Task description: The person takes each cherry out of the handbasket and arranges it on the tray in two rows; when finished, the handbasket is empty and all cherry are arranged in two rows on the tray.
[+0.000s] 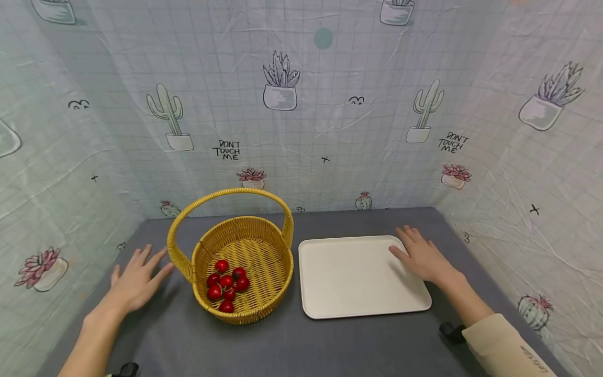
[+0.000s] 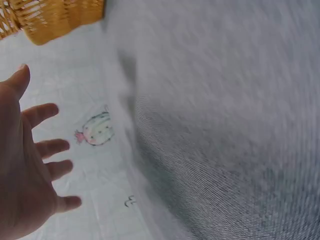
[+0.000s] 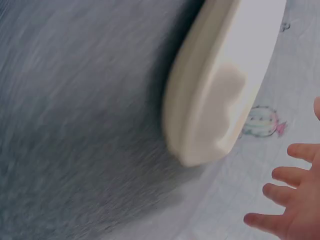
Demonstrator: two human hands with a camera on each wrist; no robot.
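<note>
A round, yellow woven-wicker basket stands left of centre on a matte grey woven cloth; its arched, cord-wrapped handle is upright. Glossy red round cherries are clustered on the left side of the ribbed basket floor. Just beside the basket, on the right, lies a smooth, off-white rectangular tray with rounded corners and a low raised rim.

The left hand is near the basket's left side, fingers extended and spread, gripping nothing. The right hand hovers at the tray's right edge, fingers spread, thumb apart, likewise holding nothing; its forearm enters from lower right in a beige sleeve. A creased, plant-printed backdrop encloses the surface.
</note>
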